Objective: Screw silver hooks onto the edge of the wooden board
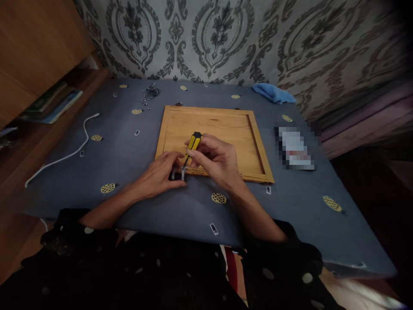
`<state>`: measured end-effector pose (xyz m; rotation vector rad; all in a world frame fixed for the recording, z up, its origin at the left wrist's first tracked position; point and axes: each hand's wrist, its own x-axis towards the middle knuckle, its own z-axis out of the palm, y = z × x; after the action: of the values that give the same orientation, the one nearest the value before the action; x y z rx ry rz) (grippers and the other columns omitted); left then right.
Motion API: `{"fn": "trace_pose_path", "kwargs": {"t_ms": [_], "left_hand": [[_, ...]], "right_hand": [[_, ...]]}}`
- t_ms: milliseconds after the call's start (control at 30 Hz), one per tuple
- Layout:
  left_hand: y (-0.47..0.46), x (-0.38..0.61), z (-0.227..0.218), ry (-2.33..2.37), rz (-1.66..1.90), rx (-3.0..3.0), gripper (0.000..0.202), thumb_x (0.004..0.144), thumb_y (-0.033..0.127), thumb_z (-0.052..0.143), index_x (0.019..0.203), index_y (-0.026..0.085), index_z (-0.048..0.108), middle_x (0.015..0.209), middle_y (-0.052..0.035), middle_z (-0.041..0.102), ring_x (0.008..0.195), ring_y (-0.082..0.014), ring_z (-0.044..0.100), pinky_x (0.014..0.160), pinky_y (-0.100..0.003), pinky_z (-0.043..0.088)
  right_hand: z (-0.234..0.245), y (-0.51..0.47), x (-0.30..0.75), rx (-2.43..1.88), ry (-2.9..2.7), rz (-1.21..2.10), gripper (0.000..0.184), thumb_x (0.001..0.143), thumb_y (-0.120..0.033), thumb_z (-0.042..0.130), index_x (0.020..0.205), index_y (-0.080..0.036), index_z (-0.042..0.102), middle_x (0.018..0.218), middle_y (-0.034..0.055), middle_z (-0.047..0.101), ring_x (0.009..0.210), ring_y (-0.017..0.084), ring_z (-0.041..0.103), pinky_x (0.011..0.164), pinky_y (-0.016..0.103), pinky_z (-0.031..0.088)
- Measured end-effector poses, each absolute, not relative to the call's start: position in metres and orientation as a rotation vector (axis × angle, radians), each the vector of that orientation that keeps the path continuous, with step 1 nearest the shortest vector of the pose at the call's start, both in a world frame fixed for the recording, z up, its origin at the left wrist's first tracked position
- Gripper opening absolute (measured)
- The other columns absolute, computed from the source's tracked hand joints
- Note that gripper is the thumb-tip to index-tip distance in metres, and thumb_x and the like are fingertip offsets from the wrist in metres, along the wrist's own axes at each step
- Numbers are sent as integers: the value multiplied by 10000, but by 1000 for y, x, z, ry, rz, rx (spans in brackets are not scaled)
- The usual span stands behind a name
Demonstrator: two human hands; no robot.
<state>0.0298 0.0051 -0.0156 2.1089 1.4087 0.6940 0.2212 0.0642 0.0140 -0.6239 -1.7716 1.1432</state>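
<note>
A square wooden frame (pixel 254 142) lies flat on the blue-grey cloth in the middle of the table. My right hand (pixel 217 160) is closed around a yellow-and-black screwdriver (pixel 193 142), its tip pointing down at the frame's near edge. My left hand (pixel 159 174) rests at the frame's near left corner, its fingers pinched on a small metal bracket (pixel 179 173) right under the screwdriver tip. Both forearms come in from the bottom over dark spotted sleeves.
A heap of small metal parts (pixel 150 92) lies at the back left. A white cable (pixel 75 148) curls along the left side. A blue rag (pixel 273 93) sits at the back right, a blurred flat object (pixel 295 148) to the right of the frame. Books (pixel 51 103) lie on a left shelf.
</note>
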Motion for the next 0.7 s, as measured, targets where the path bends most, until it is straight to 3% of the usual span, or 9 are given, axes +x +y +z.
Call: {"fn": "trace_pose_path", "kwargs": {"t_ms": [500,700], "left_hand": [[5,30,-18,1395,713,2143,531,803,342,809,1205,223,484,1099,-72,645,1040,-267,616,892,-416,510],[5,29,-16,1381,692,2116,595,811,344,802,1284,227,461,1129,-81,653,1092,-279,617,950,-441,506]], "right_hand": [[11,59,217,-702,-1799,980,266,935,-443,693,835,-213,605,776,-28,554,571,93,613,536,266,467],[9,59,215,-750,-1735,970,287,916,-450,707,800,-221,580,755,-24,548,589,106,597,526,270,457]]}}
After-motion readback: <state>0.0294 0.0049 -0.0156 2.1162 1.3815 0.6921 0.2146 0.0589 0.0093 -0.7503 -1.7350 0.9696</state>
